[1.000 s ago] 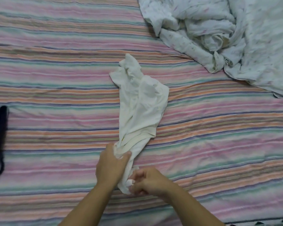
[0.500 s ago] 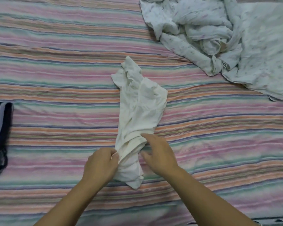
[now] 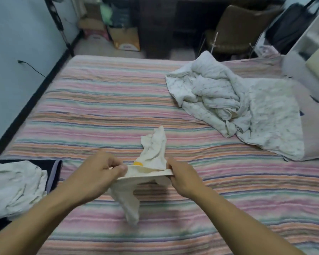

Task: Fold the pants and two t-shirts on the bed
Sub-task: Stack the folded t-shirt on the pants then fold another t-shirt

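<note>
A cream white t-shirt (image 3: 153, 153) with a small orange mark hangs bunched above the striped bed (image 3: 99, 111). My left hand (image 3: 101, 172) pinches one side of its stretched edge. On the other side my right hand (image 3: 182, 175) grips the same edge, pulling it taut between the two hands. Part of the shirt droops below the edge and part still trails on the bed beyond. A second white t-shirt (image 3: 15, 186) lies crumpled at the left on a dark garment (image 3: 52, 172), possibly the pants.
A rumpled white blanket (image 3: 238, 109) covers the bed's right side. Beyond the far edge stand a brown chair (image 3: 238, 30), cardboard boxes (image 3: 125, 37) and a black bag (image 3: 291, 24). A wall (image 3: 17, 52) runs along the left.
Both hands have taken the shirt's edge and lifted it off the bed, stretching it sideways. The view has tilted up, showing the room and the second shirt at the left.
</note>
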A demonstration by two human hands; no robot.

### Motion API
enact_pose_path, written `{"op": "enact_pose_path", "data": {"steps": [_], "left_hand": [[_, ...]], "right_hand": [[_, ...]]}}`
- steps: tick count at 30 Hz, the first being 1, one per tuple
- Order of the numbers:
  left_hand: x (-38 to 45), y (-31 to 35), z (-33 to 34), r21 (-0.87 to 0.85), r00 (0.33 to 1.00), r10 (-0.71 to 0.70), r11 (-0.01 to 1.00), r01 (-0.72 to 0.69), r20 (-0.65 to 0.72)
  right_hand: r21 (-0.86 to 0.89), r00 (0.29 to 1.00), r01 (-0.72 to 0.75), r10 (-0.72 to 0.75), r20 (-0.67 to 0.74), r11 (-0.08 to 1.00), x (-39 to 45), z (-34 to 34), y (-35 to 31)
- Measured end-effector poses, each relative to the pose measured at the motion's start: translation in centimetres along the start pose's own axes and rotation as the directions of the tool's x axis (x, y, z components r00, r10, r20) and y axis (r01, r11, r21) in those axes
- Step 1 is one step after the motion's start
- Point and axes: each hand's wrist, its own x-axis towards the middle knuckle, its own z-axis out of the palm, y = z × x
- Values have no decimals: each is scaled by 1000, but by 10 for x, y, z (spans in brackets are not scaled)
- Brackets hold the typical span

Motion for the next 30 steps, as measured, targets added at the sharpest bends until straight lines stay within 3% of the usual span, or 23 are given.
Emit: {"op": "enact_pose_path", "data": {"steps": [5, 8, 13, 17, 21, 26, 30], "left_hand": [[-14, 27, -78, 406, 997, 26, 914, 6, -73], [-24, 39, -117, 457, 987, 77, 889, -2, -144], [-42, 65, -173, 229, 983, 81, 972, -42, -166], [-61, 98, -207, 284, 977, 102, 958, -45, -189], [-74, 117, -248, 80, 972, 94, 994, -78, -217], [-79, 145, -280, -186, 898, 160, 949, -255, -410], [-78, 156, -300, -86, 806, 193, 954, -288, -559]], "right_hand": [[-4, 992, 101, -101, -79, 995, -15, -91, -29], [9, 982, 139, -137, -133, 990, -23, -147, -49], [-4, 972, 143, -141, -187, 990, -47, -231, -90], [-37, 953, 174, -178, -244, 984, -64, -285, -116], [-99, 924, 197, -219, -314, 975, -78, -336, -139], [75, 889, 259, -207, -407, 963, -86, -373, -161], [240, 918, 309, -222, -329, 920, -95, -395, -170]]}}
